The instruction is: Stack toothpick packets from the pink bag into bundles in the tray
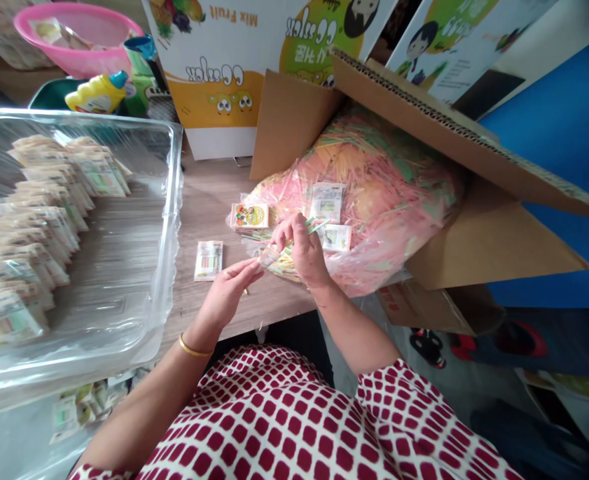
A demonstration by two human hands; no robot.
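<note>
Packet (269, 255), seemingly crinkled plastic, sits pinched in left hand (230, 288).

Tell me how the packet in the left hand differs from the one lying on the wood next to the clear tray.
The held packet is pinched by the left hand; the table packet lies flat, not held. The held packet is slanted and partly covered; the table packet shows a row of coloured stripes. Both are small; the held one's print is too blurred to compare.
</note>
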